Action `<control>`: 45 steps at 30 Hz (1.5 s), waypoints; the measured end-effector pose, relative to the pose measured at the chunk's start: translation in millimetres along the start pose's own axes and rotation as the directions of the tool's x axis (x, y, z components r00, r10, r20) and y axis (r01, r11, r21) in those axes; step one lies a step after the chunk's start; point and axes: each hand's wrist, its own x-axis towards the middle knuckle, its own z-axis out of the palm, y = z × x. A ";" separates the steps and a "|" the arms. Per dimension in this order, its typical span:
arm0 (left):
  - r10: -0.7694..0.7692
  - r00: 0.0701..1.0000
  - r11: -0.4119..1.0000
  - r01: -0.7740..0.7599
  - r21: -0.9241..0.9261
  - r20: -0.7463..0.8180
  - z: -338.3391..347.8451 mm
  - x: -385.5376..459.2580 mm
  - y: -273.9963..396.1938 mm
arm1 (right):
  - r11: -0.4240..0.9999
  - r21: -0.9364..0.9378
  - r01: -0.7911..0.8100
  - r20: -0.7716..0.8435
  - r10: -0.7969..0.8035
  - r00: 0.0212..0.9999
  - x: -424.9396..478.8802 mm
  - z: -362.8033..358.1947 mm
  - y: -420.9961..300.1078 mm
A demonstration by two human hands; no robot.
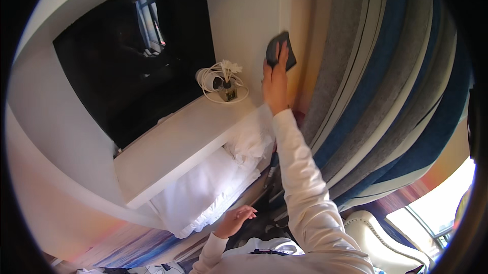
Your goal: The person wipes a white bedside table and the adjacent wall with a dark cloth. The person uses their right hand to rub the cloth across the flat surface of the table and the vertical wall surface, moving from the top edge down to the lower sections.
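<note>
My right hand (276, 85) is stretched out up and forward, its fingers spread flat over a dark grey cloth or pad (283, 37). It presses this against the white wall edge (284, 7) beside the recess. Low in front of my body, my left hand (235, 221) hangs in the air with loosely bent fingers and nothing in it. Left of the right hand, a glass reed diffuser (228, 94) with white flowers stands on a white shelf (179, 133). A white round device (207, 79) with a coiled white cable sits beside the diffuser.
A large black television (160, 45) fills the recess above the shelf. White ruffled fabric (206, 186) hangs beneath the shelf. Striped blue, grey and cream curtains (350, 121) hang close by my right arm. A cream studded chair back (366, 232) and a bright window (442, 205) are lower right.
</note>
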 end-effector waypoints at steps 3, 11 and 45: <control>-0.018 0.999 0.998 0.021 0.062 -0.048 1.0 -6.4 -10.1 | 0.955 0.240 -0.174 0.031 0.172 0.985 -78.4 18.9 39.0; -0.065 0.958 0.997 0.071 0.011 -0.279 21.4 20.7 -2.9 | 0.912 -0.318 -0.259 0.214 0.335 0.918 -313.9 -7.4 255.4; -0.021 0.899 1.000 0.021 -0.007 -0.438 77.0 66.8 -6.2 | 0.995 0.094 -0.038 0.269 0.011 0.963 -122.5 -16.9 100.0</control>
